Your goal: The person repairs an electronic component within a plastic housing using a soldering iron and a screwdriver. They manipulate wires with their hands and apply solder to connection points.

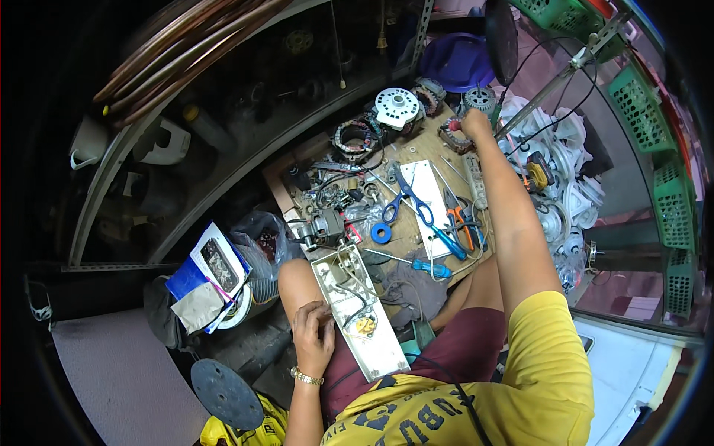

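Across my thighs lies a long white casing (372,344), its open side up, with wires and a small yellow part (366,325) inside. My left hand (314,331) is curled at the casing's left edge over my thigh; what its fingers hold, if anything, is hidden. At the far right of the workbench, my right hand (474,125) is closed beside a red part (455,125) on a copper-wound motor stator (451,140). Its fingers are mostly turned away, so I cannot make out its grip. A round metal motor part (480,99) stands just beyond it.
On the wooden bench (420,147) lie blue scissors (407,199), a blue-handled screwdriver (431,268), orange-handled pliers (462,223), blue tape (381,233) and a white panel (430,189). A power strip (474,181) sits under my right forearm. White plastic parts (569,193) are heaped at the right.
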`<state>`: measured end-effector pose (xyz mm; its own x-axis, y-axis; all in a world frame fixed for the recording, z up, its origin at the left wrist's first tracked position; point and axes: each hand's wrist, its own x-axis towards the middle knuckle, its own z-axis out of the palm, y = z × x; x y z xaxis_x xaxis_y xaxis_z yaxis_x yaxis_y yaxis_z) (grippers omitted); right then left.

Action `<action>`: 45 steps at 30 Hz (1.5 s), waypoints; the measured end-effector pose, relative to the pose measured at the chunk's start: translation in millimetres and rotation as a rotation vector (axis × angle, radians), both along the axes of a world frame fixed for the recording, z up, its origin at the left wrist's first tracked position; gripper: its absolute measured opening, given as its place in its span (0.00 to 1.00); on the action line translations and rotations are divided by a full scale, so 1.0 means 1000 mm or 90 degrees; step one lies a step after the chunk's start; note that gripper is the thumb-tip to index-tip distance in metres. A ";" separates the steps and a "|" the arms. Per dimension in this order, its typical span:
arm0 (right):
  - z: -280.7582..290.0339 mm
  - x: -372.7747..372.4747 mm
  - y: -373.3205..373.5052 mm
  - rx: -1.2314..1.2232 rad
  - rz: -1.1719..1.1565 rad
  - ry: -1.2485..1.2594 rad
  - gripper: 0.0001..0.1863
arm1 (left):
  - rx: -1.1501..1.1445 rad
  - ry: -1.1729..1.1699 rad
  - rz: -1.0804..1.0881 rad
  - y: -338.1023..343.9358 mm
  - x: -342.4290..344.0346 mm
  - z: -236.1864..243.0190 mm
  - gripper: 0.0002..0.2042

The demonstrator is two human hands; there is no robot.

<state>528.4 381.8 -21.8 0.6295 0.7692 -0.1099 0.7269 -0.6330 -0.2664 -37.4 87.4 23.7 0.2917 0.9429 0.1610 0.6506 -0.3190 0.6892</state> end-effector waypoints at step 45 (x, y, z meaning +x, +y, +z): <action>-0.050 -0.025 -0.081 0.166 0.116 -0.088 0.27 | 0.010 0.033 0.008 0.001 -0.005 0.005 0.16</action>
<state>503.4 300.4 -71.4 0.4739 0.8616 0.1819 0.8625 -0.4125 -0.2932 -42.4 88.1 28.5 0.2890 0.9436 0.1613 0.6895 -0.3220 0.6488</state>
